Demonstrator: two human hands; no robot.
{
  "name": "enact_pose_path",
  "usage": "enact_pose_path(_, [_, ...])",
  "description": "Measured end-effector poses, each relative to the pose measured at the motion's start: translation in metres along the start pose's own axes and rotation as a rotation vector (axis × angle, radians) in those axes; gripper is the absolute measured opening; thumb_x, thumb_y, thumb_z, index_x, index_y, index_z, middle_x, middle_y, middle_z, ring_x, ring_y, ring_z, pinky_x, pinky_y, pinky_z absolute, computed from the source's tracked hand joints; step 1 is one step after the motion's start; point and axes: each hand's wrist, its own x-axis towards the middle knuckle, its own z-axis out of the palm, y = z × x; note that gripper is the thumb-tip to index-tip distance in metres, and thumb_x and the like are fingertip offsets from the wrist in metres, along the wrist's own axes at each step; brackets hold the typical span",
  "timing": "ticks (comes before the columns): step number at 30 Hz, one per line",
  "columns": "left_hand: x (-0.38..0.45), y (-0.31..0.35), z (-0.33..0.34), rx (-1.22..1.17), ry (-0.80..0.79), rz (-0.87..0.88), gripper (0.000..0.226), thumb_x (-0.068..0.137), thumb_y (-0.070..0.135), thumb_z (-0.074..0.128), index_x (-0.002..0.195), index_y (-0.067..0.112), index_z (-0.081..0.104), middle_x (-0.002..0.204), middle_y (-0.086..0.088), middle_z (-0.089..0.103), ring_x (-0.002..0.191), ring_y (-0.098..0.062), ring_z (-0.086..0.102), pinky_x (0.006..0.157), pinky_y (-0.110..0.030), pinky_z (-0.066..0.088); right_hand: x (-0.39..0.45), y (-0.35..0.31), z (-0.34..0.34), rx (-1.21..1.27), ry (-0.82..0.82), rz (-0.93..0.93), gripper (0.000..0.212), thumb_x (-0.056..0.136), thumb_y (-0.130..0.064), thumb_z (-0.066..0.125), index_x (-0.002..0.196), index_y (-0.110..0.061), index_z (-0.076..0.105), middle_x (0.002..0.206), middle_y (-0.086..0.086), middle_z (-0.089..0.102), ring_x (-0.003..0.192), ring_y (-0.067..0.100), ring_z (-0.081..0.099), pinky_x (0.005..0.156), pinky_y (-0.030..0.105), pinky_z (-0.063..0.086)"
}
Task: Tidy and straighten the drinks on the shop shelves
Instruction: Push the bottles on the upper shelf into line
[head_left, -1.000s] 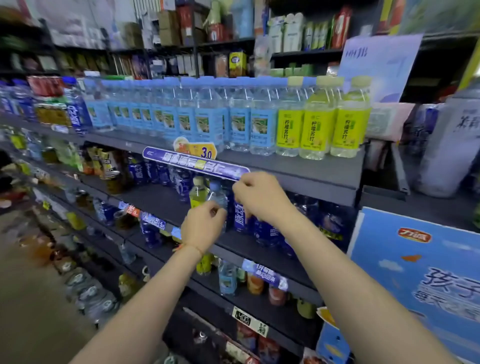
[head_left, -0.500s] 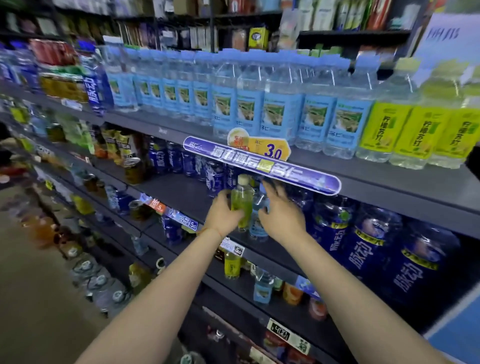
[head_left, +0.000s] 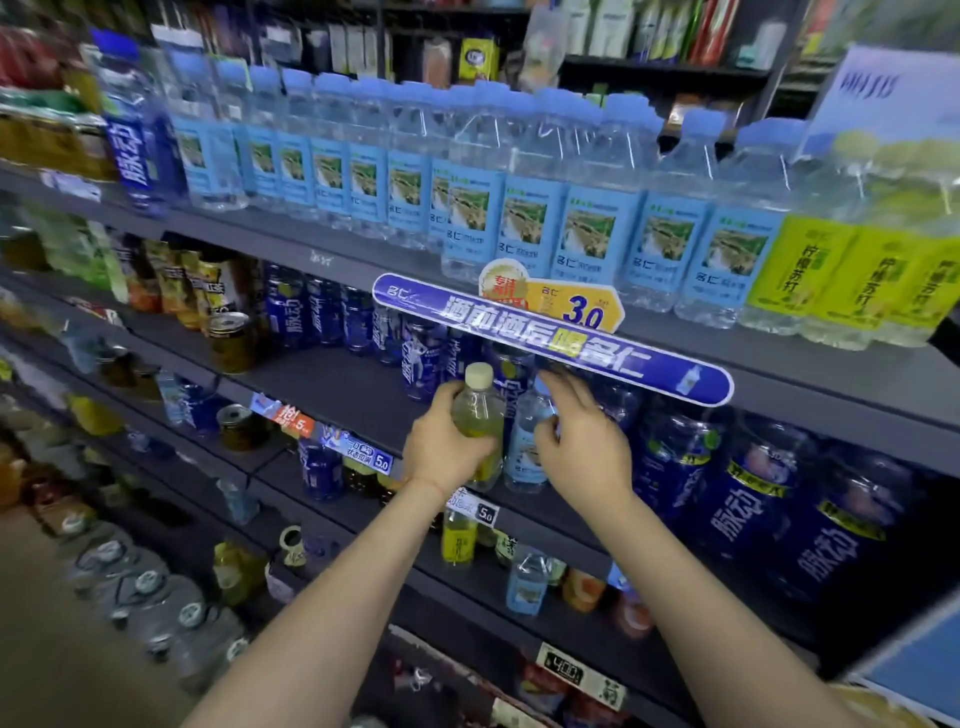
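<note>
On the second shelf (head_left: 332, 387) my left hand (head_left: 447, 449) grips a small yellow-green bottle (head_left: 479, 415) with a pale cap, held upright near the shelf's front edge. Right beside it stands a small light-blue water bottle (head_left: 527, 452); my right hand (head_left: 582, 447) is around its far side, fingers curled against it. Behind both stand dark blue drink bottles (head_left: 727, 483) in a row. The top shelf carries a long row of light-blue labelled water bottles (head_left: 467, 208) and yellow-labelled lemon bottles (head_left: 841, 270) at the right.
A blue promotional strip (head_left: 550, 343) with a 3.0 price tag hangs from the top shelf's edge just above my hands. Cans (head_left: 231, 340) and brown drinks stand at the left. Lower shelves (head_left: 519, 587) hold mixed small bottles; large water jugs (head_left: 150, 597) sit on the floor.
My hands dropped from the promotional strip down to the two small bottles on the second shelf and closed on them. The view shifted left and nearer the shelf.
</note>
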Motion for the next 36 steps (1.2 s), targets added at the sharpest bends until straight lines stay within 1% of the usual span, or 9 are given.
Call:
enact_pose_path(3, [-0.024, 0.003, -0.028, -0.203, 0.000, 0.026, 0.072, 0.055, 0.035, 0.078, 0.121, 0.040, 0.051, 0.104, 0.013, 0.071, 0.095, -0.012, 0.069, 0.084, -0.039, 0.057, -0.008, -0.018, -0.014, 0.159, -0.020, -0.044, 0.040, 0.092, -0.017, 0.051, 0.130, -0.025, 0.055, 0.128, -0.002, 0.061, 0.074, 0.018, 0.058, 0.068, 0.034, 0.049])
enact_pose_path(6, [-0.045, 0.029, -0.054, -0.315, -0.088, 0.099, 0.060, 0.057, 0.022, 0.080, 0.110, 0.041, 0.058, 0.095, 0.004, 0.076, 0.087, -0.015, 0.073, 0.077, -0.043, 0.061, -0.019, -0.031, -0.034, 0.399, -0.102, -0.150, 0.010, 0.091, -0.026, 0.051, 0.091, -0.022, 0.060, 0.092, -0.003, 0.063, 0.063, 0.008, 0.047, 0.064, 0.031, 0.039])
enact_pose_path(9, [-0.068, 0.071, -0.068, -0.396, -0.120, 0.199, 0.049, 0.068, 0.005, 0.084, 0.103, 0.033, 0.064, 0.084, 0.008, 0.077, 0.080, -0.007, 0.071, 0.070, -0.027, 0.057, -0.032, -0.030, -0.063, 0.616, -0.007, -0.177, 0.034, 0.089, -0.054, 0.051, 0.083, -0.020, 0.048, 0.067, -0.010, 0.048, 0.059, 0.008, 0.041, 0.058, 0.031, 0.034])
enact_pose_path(11, [-0.083, 0.104, -0.070, -0.453, -0.116, 0.274, 0.048, 0.071, -0.001, 0.083, 0.107, 0.026, 0.065, 0.083, 0.011, 0.076, 0.079, -0.002, 0.070, 0.068, -0.019, 0.054, -0.042, -0.027, -0.090, 0.669, -0.012, -0.184, 0.048, 0.078, -0.068, 0.057, 0.092, -0.024, 0.043, 0.070, -0.013, 0.047, 0.058, 0.006, 0.044, 0.057, 0.031, 0.037])
enact_pose_path(15, [-0.103, 0.173, -0.055, -0.535, -0.077, 0.389, 0.061, 0.062, 0.018, 0.082, 0.119, 0.022, 0.061, 0.091, 0.008, 0.077, 0.086, -0.007, 0.072, 0.072, -0.024, 0.057, -0.056, -0.007, -0.148, 0.561, 0.052, -0.179, 0.075, 0.063, -0.063, 0.074, 0.123, -0.036, 0.038, 0.103, -0.025, 0.060, 0.088, 0.000, 0.064, 0.074, 0.031, 0.054])
enact_pose_path(20, [-0.127, 0.251, 0.000, -0.428, -0.020, 0.638, 0.066, 0.069, 0.025, 0.085, 0.120, 0.045, 0.049, 0.114, 0.009, 0.069, 0.103, -0.003, 0.067, 0.086, -0.024, 0.055, -0.053, 0.042, -0.218, 0.246, 0.341, -0.161, 0.049, 0.076, -0.044, 0.074, 0.109, -0.020, 0.047, 0.095, -0.010, 0.053, 0.082, 0.017, 0.051, 0.057, 0.033, 0.038])
enact_pose_path(24, [-0.123, 0.288, 0.054, -0.470, -0.103, 0.619, 0.068, 0.085, 0.022, 0.075, 0.143, 0.032, 0.040, 0.130, 0.003, 0.057, 0.114, -0.009, 0.060, 0.096, -0.027, 0.051, -0.042, 0.091, -0.254, 0.340, 0.432, -0.049, 0.042, 0.078, -0.043, 0.075, 0.094, -0.023, 0.042, 0.081, -0.010, 0.052, 0.071, 0.015, 0.049, 0.054, 0.028, 0.030])
enact_pose_path(29, [-0.097, 0.300, 0.121, 0.019, -0.162, 0.584, 0.055, 0.093, 0.024, 0.060, 0.144, 0.015, 0.042, 0.148, -0.006, 0.042, 0.137, -0.022, 0.040, 0.111, -0.031, 0.031, -0.008, 0.155, -0.276, 0.325, 0.407, 0.121, 0.068, 0.062, -0.056, 0.079, 0.108, -0.013, 0.054, 0.103, 0.009, 0.063, 0.093, 0.028, 0.061, 0.074, 0.043, 0.052])
enact_pose_path(36, [-0.078, 0.295, 0.154, 0.464, -0.111, 0.538, 0.065, 0.092, 0.042, 0.054, 0.150, 0.032, 0.027, 0.164, -0.009, 0.004, 0.149, -0.034, 0.012, 0.117, -0.051, 0.023, 0.023, 0.190, -0.281, 0.295, 0.326, 0.225, 0.059, 0.071, -0.045, 0.084, 0.109, -0.008, 0.059, 0.102, 0.008, 0.065, 0.089, 0.024, 0.060, 0.074, 0.039, 0.052])
